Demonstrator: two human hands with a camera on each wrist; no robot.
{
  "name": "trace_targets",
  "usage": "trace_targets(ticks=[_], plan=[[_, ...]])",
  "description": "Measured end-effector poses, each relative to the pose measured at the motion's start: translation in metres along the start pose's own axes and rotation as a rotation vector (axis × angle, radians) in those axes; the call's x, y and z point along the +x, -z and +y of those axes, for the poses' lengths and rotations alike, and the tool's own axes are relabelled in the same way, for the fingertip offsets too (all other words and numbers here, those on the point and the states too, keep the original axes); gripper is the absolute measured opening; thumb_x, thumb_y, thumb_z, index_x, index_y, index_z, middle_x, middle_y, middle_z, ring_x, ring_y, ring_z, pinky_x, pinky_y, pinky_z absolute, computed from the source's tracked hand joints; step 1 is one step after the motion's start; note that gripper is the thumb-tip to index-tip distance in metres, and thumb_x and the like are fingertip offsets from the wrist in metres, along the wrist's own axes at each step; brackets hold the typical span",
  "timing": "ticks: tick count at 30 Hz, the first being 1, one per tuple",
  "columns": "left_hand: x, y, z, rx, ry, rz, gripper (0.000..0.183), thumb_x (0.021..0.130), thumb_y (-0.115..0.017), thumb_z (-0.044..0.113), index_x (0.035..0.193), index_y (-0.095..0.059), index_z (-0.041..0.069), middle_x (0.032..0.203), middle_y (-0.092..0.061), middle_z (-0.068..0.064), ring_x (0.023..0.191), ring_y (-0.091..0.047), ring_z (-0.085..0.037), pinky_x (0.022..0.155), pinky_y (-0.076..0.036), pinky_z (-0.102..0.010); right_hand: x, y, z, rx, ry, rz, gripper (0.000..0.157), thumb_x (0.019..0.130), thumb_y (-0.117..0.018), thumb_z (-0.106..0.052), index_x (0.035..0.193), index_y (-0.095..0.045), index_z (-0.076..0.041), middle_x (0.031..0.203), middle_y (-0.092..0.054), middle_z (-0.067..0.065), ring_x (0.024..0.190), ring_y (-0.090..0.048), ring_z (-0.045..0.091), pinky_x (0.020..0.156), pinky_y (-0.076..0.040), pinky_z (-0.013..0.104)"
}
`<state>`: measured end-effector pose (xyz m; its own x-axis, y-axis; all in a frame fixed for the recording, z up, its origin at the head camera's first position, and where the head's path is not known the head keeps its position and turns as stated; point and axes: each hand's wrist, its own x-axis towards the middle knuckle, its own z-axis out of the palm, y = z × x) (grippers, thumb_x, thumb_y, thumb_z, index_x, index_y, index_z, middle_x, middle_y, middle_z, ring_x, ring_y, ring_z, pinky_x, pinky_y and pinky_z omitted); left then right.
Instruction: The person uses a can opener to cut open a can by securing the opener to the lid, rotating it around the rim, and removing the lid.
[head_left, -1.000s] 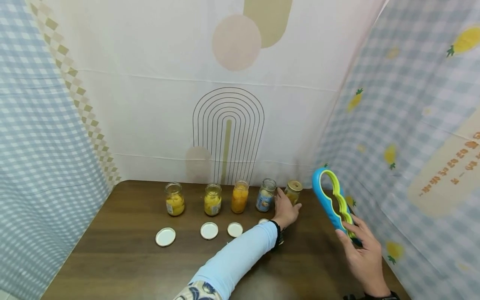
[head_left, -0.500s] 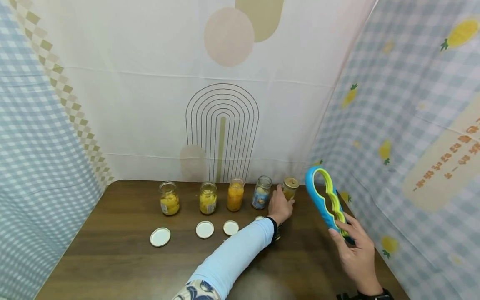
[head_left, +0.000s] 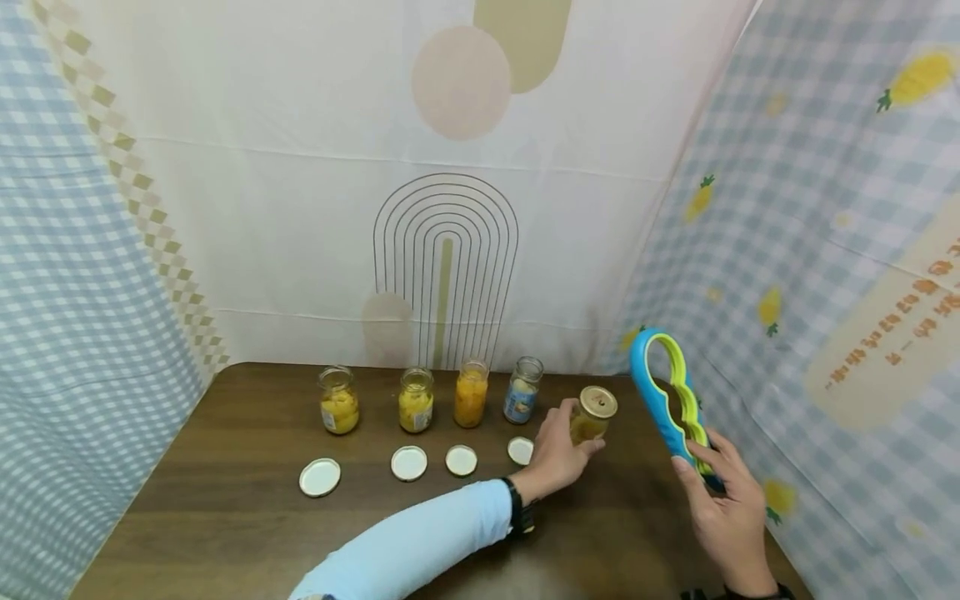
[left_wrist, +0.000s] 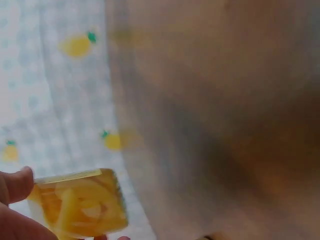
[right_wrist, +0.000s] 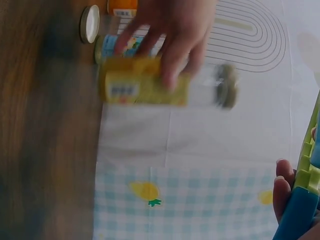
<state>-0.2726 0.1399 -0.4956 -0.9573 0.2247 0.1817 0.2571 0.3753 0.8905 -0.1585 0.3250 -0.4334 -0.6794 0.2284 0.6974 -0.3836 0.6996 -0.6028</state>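
Observation:
My left hand [head_left: 557,454] grips a glass jar [head_left: 588,428] of yellow fruit, closed with a gold lid [head_left: 598,402]. Whether the jar's base touches the table I cannot tell. In the left wrist view the jar [left_wrist: 82,205] shows fruit pieces through the glass, beside my thumb. The right wrist view shows the jar [right_wrist: 145,85] blurred, its label partly under the fingers. On the right, my right hand [head_left: 729,512] holds the lower end of a blue and green jar opener [head_left: 651,400] with scalloped inner edges, raised above the table and apart from the jar.
Several lidless jars stand along the back edge: two with yellow fruit [head_left: 340,410] [head_left: 416,410], one orange jar [head_left: 471,402] and one blue-labelled jar [head_left: 522,398]. Several lids lie before them, including the leftmost lid [head_left: 320,477]. Fabric hangs behind and at both sides.
My left hand has taken hold of the gold-lidded jar and brought it away from the back edge, toward me. The right hand still holds the jar opener, nearly unmoved.

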Motion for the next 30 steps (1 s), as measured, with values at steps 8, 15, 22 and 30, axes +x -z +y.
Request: trace_targets(ticks=[8, 15, 22, 30], plan=[[-0.075, 0.055, 0.007, -0.146, -0.026, -0.09, 0.064, 0.098, -0.078, 0.046, 0.152, -0.047, 0.032, 0.131, -0.051, 0.001, 0.121, -0.054, -0.012, 0.106, -0.048, -0.04, 0.001, -0.004, 0.003, 0.047, 0.044, -0.002, 0.032, 0.085, -0.078, 0.017, 0.115, -0.078, 0.006, 0.137, -0.063, -0.018, 0.118, -0.06, -0.015, 0.093, -0.045, -0.001], [-0.138, 0.102, 0.006, -0.203, -0.01, -0.044, 0.06, 0.092, -0.084, 0.043, 0.143, -0.053, 0.04, 0.13, -0.054, 0.004, 0.125, -0.054, -0.012, 0.11, -0.043, -0.045, -0.004, -0.008, 0.009, 0.091, 0.077, -0.028, 0.035, 0.082, -0.078, 0.021, 0.113, -0.079, 0.005, 0.136, -0.067, -0.014, 0.119, -0.063, -0.009, 0.092, -0.047, 0.001], [-0.174, 0.138, -0.006, -0.328, 0.096, 0.082, 0.065, 0.087, -0.09, 0.026, 0.142, -0.057, 0.034, 0.134, -0.053, -0.004, 0.123, -0.05, -0.011, 0.105, -0.045, -0.045, -0.012, -0.01, 0.009, 0.066, 0.011, -0.056, 0.033, 0.082, -0.08, 0.019, 0.109, -0.081, 0.001, 0.133, -0.066, -0.02, 0.108, -0.064, -0.013, 0.082, -0.048, 0.001], [-0.184, 0.156, -0.017, -0.39, 0.193, 0.163, 0.068, 0.086, -0.091, 0.024, 0.143, -0.055, 0.024, 0.136, -0.048, -0.012, 0.123, -0.049, -0.022, 0.091, -0.053, -0.035, -0.013, -0.015, 0.005, 0.074, 0.007, -0.118, 0.031, 0.084, -0.079, 0.016, 0.11, -0.081, -0.001, 0.135, -0.064, -0.021, 0.107, -0.064, -0.011, 0.082, -0.05, 0.003]])
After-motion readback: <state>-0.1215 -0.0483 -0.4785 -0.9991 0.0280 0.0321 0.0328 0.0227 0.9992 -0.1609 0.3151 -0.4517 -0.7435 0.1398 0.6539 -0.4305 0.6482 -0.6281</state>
